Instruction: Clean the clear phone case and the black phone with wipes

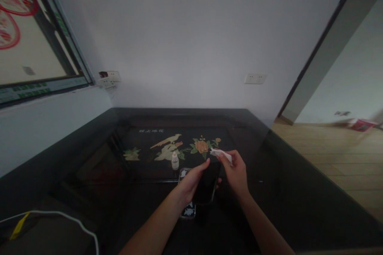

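Grasping a dark phone (206, 185) across its width, the grip of the left hand (189, 184) holds it over the glossy desk (263, 211), with a patterned case (188, 211) at nine o'clock, partly hidden by that hand. At the phone's one o'clock, the right hand (238, 170) pinches a white tissue (222, 153) near the top edge. A small white bottle (175, 161) stands upright at ten o'clock.
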`<act>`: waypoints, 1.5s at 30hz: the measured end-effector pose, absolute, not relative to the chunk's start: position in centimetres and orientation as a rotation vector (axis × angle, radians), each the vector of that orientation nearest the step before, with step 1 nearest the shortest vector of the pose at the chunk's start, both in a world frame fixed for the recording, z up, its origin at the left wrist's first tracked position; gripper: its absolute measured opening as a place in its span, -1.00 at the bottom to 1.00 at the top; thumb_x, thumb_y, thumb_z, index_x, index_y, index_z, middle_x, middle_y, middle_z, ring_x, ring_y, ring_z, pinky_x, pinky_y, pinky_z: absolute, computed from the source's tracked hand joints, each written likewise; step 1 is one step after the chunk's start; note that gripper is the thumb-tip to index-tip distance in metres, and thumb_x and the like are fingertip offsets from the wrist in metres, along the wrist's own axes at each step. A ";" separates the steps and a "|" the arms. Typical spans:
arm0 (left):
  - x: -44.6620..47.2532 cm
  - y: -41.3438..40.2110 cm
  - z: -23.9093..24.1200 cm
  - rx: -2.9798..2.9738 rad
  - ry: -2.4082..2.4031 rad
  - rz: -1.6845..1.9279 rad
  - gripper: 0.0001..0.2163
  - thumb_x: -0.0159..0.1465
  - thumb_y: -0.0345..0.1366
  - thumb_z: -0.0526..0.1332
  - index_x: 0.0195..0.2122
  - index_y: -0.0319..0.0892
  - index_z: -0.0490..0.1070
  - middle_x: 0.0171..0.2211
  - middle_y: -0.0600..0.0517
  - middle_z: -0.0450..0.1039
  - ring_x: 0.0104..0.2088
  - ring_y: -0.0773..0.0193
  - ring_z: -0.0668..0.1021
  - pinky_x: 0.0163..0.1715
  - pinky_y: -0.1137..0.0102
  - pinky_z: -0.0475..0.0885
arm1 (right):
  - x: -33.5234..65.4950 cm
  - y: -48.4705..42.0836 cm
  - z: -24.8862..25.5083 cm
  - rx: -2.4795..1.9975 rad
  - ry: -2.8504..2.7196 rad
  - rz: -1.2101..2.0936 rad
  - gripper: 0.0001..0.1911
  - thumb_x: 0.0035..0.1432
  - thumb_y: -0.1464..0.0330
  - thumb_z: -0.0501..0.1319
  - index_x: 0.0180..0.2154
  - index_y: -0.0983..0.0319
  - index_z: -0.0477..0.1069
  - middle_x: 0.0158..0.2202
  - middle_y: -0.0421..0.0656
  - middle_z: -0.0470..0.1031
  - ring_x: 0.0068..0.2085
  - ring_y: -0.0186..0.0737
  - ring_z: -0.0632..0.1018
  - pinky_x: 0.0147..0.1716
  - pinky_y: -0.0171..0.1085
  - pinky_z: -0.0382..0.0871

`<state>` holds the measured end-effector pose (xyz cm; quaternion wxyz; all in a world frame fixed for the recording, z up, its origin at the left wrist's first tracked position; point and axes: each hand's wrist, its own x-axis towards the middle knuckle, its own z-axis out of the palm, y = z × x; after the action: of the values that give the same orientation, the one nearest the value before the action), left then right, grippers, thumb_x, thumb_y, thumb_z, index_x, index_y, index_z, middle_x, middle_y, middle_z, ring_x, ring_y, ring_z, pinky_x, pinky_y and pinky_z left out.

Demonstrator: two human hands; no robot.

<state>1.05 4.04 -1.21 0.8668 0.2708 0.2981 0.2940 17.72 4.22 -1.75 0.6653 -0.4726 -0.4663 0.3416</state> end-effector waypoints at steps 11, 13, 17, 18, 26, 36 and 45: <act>1.1 3.6 -0.2 0.457 0.446 0.690 -0.47 0.38 0.10 0.11 0.17 -0.22 0.41 -0.17 -0.17 0.64 -0.19 -0.01 0.68 -0.09 0.14 0.53 | 17.8 2.9 -0.6 -1.172 -1.555 0.739 -0.82 0.24 0.22 0.31 -0.18 0.14 0.61 -0.08 -0.09 0.67 -0.13 0.01 0.68 -0.27 -0.15 0.61; 1.2 3.6 0.2 0.470 0.439 0.736 -0.45 0.39 0.10 0.09 0.17 -0.25 0.41 -0.15 -0.18 0.63 -0.15 -0.03 0.67 -0.04 0.13 0.51 | 17.9 3.0 -0.7 -1.097 -1.716 0.714 -0.85 0.21 0.32 0.32 -0.18 0.12 0.63 -0.10 -0.14 0.69 -0.06 0.00 0.67 0.07 -0.01 0.50; 1.2 3.8 0.6 0.467 0.475 0.813 -0.46 0.43 0.08 0.02 0.14 -0.29 0.43 -0.14 -0.19 0.63 -0.10 -0.02 0.66 0.01 0.18 0.48 | 17.9 2.3 -0.7 -0.918 -1.969 0.731 -0.76 0.11 0.45 0.35 -0.16 0.09 0.65 -0.13 -0.18 0.71 -0.04 -0.03 0.68 0.29 0.03 0.26; 1.2 3.9 0.5 0.466 0.474 0.829 -0.46 0.43 0.08 0.02 0.13 -0.29 0.44 -0.15 -0.19 0.63 -0.09 -0.02 0.65 0.01 0.19 0.47 | 17.8 2.0 -0.6 -0.898 -1.997 0.767 -0.78 0.10 0.44 0.37 -0.19 0.09 0.66 -0.16 -0.18 0.71 -0.09 -0.05 0.69 0.23 -0.02 0.34; 1.0 4.8 -1.3 0.395 0.542 0.829 -0.41 0.37 0.19 0.04 -0.01 -0.30 0.48 -0.24 -0.20 0.60 -0.20 0.01 0.65 -0.10 0.20 0.51 | 18.4 0.6 0.5 -0.938 -2.035 1.270 -0.84 0.08 0.28 0.44 -0.29 0.21 0.68 -0.35 -0.12 0.70 -0.33 -0.16 0.67 -0.33 -0.31 0.47; 0.9 4.3 -0.4 0.455 0.538 0.811 -0.45 0.39 0.16 0.03 0.08 -0.23 0.43 -0.21 -0.13 0.60 -0.21 0.04 0.66 -0.14 0.23 0.52 | 18.7 2.9 0.2 -1.131 -1.286 0.985 -0.65 0.05 0.06 0.44 -0.33 0.23 0.58 -0.36 -0.12 0.65 -0.32 -0.11 0.63 -0.30 -0.23 0.51; 1.1 4.0 -0.8 0.491 0.477 0.726 -0.41 0.34 0.19 0.11 0.13 -0.21 0.42 -0.16 -0.15 0.61 -0.20 0.01 0.67 -0.12 0.18 0.52 | 18.3 3.2 -0.8 -1.185 -1.364 0.618 -0.77 0.15 0.20 0.38 -0.19 0.14 0.68 -0.13 -0.08 0.70 -0.08 0.06 0.66 0.02 -0.02 0.50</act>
<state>1.08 3.95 -0.84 0.8781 0.2353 0.2286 0.3482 18.31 3.16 -0.84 0.5775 -0.5066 -0.5831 0.2643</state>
